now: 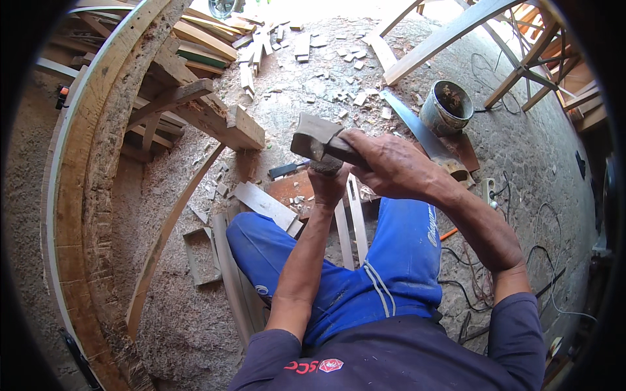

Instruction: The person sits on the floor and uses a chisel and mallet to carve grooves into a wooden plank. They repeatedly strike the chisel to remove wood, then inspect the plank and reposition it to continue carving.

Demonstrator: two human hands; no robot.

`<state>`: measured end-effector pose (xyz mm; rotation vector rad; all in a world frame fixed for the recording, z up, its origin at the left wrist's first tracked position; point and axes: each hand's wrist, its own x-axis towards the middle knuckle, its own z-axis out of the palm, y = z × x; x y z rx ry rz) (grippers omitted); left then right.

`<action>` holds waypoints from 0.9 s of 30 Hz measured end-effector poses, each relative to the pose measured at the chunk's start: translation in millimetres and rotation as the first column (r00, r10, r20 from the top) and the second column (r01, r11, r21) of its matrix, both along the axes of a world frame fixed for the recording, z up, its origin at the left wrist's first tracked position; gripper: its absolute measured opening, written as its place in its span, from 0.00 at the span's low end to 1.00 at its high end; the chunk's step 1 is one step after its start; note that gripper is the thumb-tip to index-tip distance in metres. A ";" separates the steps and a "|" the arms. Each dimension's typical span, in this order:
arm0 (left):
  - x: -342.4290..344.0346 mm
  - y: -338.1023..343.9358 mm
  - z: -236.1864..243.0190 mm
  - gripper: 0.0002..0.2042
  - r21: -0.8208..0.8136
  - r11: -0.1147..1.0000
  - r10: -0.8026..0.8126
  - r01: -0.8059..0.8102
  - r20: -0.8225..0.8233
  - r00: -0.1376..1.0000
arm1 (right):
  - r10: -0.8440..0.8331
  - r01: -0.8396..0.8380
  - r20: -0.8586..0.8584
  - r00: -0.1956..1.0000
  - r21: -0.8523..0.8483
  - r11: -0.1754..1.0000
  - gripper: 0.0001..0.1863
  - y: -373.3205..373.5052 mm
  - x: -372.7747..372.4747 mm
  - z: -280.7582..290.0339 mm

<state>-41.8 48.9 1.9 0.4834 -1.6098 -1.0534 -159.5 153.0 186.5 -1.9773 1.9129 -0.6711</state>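
Note:
In front of me, above my knees, my right hand [388,163] is wrapped round the short dark handle of a hatchet [314,133]. Its broad grey metal head points to the left. Just under the head, my left hand [330,186] is closed in a fist, its fingers partly hidden. A rounded, rough brown end [326,165] shows above that fist, close to the hatchet; whether they touch I cannot tell. Between my legs lie pale wooden strips [356,225], one with a narrow slot along it.
A handsaw [417,127] lies beside a dirty bucket [447,107] at the right. On the left stands a large curved wooden frame [68,241]. Offcuts and chips litter the floor, with a board [267,205] by my left knee. Cables [551,260] trail at the right.

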 end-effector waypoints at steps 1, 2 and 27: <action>1.3 -1.4 -3.0 0.08 -0.057 0.998 0.032 -0.027 0.090 0.995 | -0.007 0.018 0.080 0.997 -0.136 0.991 0.20 5.7 0.9 21.9; 9.7 -6.4 -11.4 0.05 -0.110 0.992 0.089 -0.069 0.194 0.977 | -0.080 0.105 0.175 0.981 -0.137 0.985 0.24 7.7 4.9 51.4; 22.5 -23.2 102.9 0.15 -0.461 0.866 0.354 -0.196 0.286 0.890 | -0.636 0.395 0.697 0.330 0.510 0.764 0.22 124.8 21.4 -95.0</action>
